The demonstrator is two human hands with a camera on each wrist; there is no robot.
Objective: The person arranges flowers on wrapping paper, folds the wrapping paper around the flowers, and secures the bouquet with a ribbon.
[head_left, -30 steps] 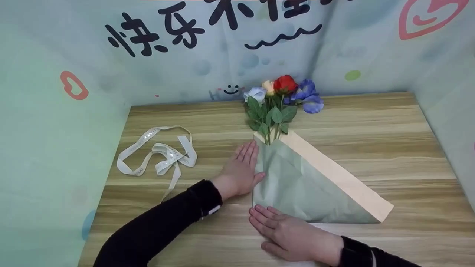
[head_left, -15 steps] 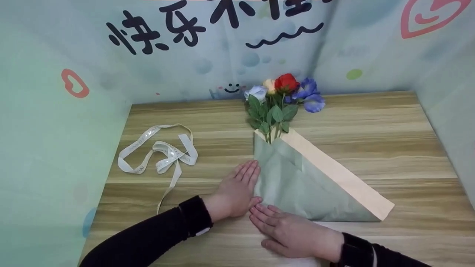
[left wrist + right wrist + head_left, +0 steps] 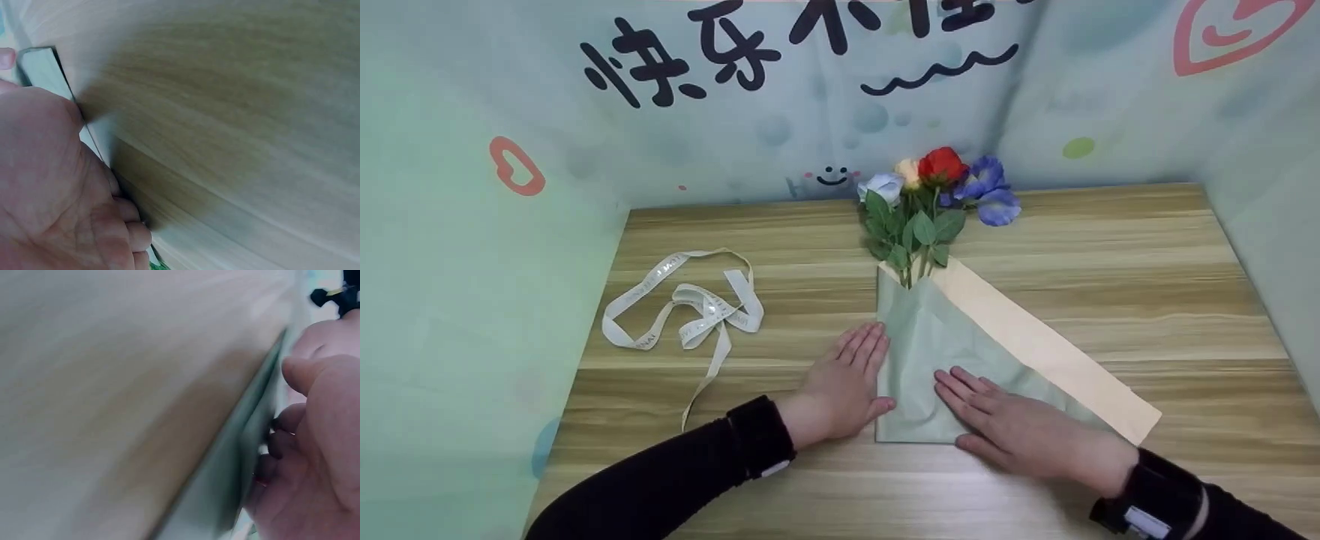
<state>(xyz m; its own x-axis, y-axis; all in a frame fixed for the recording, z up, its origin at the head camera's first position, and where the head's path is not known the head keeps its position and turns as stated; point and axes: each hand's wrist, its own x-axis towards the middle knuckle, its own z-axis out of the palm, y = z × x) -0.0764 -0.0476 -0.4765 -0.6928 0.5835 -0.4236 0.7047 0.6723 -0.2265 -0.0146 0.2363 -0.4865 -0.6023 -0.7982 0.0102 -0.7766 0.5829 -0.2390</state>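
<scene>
A sheet of sage-green wrapping paper [image 3: 919, 375] with a cream border [image 3: 1035, 337] lies folded over the stems of a bunch of artificial flowers. Their heads, among them a red rose [image 3: 942, 166], a pale blue rose [image 3: 881, 187] and a violet-blue flower [image 3: 996, 196], stick out at the top. My left hand [image 3: 844, 382] rests with straight fingers along the fold at the paper's left edge. Flat on the lower right part of the paper lies my right hand [image 3: 1027, 431], fingers extended. In the right wrist view the paper's edge [image 3: 208, 495] runs beside that hand [image 3: 320, 450].
A white printed ribbon [image 3: 709, 309] lies loosely looped on the wood-grain table [image 3: 810, 247] to the left. Behind the table hangs a pale printed backdrop [image 3: 765, 135], close to the flower heads.
My left hand has slid down the paper's left edge toward me. My right hand has moved from the lower left corner rightward onto the paper.
</scene>
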